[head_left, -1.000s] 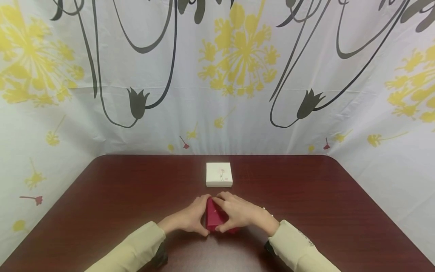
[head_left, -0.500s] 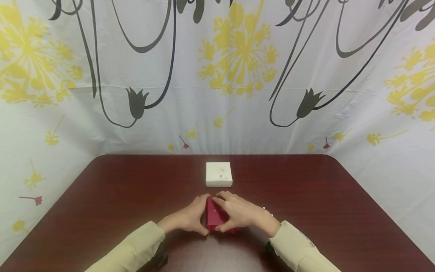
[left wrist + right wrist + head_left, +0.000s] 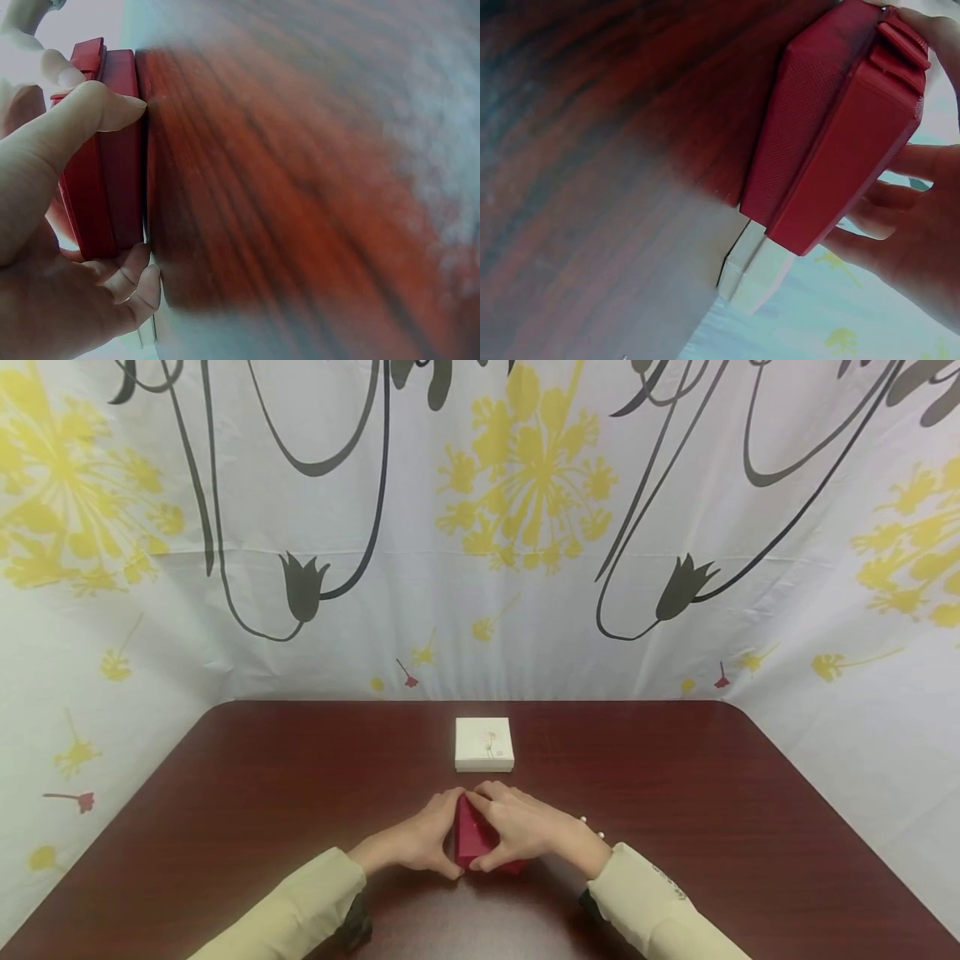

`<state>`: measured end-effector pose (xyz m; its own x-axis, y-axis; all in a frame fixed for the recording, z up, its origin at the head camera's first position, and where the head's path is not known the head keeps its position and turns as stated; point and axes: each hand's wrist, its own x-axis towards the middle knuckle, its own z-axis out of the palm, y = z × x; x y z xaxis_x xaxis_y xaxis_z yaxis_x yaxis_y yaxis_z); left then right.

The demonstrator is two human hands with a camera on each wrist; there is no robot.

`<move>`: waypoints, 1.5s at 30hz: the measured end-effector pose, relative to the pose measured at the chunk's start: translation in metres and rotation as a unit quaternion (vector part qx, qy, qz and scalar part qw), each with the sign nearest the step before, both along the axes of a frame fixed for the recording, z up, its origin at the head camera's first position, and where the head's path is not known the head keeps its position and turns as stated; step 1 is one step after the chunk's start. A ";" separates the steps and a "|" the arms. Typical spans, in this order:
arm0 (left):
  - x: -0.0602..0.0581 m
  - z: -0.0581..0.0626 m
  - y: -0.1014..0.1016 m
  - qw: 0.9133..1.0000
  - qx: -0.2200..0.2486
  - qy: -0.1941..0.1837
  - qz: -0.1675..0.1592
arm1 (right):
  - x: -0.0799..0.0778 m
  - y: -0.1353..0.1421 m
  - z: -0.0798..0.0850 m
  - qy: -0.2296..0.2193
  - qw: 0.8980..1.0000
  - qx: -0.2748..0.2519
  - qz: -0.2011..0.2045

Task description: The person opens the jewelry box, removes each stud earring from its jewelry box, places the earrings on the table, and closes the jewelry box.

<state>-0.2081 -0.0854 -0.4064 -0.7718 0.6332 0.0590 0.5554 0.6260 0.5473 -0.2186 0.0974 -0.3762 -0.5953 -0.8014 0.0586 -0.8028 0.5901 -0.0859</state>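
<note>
A small red gift box [image 3: 470,839] sits on the table near its front middle, between both hands. My left hand [image 3: 422,841] grips it from the left, thumb at the near end and fingers at the far end. In the left wrist view that thumb and those fingertips lie along the lower part [image 3: 124,172], close to the tabletop. My right hand [image 3: 528,827] arches over the top and holds the lid [image 3: 855,142], its thumb by the near edge. A red bow [image 3: 904,49] decorates the near end. The right hand covers much of the box's right side.
Beyond the hands, a flat white box [image 3: 483,744] with a small flower print lies on the dark red-brown table [image 3: 300,768]. A white curtain [image 3: 480,643] with yellow and grey flowers hangs behind the table's back edge and along both sides.
The right hand has shifted very slightly left over the box, so a little less of its red top shows. The left hand and the white box stay where they were.
</note>
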 end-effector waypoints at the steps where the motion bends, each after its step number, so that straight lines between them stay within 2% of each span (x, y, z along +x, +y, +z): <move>1: 0.000 0.000 0.000 1.000 0.001 -0.001 0.000 | 0.000 0.000 0.000 0.001 1.000 -0.001 0.000; 16: -0.001 0.000 -0.002 1.000 0.008 -0.009 -0.003 | 0.001 0.003 -0.004 0.036 0.999 -0.018 0.015; 19: -0.001 0.000 -0.002 1.000 0.008 -0.009 -0.005 | 0.001 0.005 -0.002 0.029 0.999 -0.012 0.012; 24: -0.001 0.000 -0.001 1.000 0.009 -0.013 -0.007 | 0.003 0.013 0.004 -0.013 0.999 0.017 -0.024; 27: -0.001 0.000 -0.001 1.000 0.008 -0.016 -0.003 | 0.003 0.019 0.005 -0.023 0.999 0.031 -0.036; 45: -0.001 -0.001 -0.001 1.000 0.005 -0.016 0.001 | 0.005 0.026 -0.002 0.008 0.999 0.014 -0.035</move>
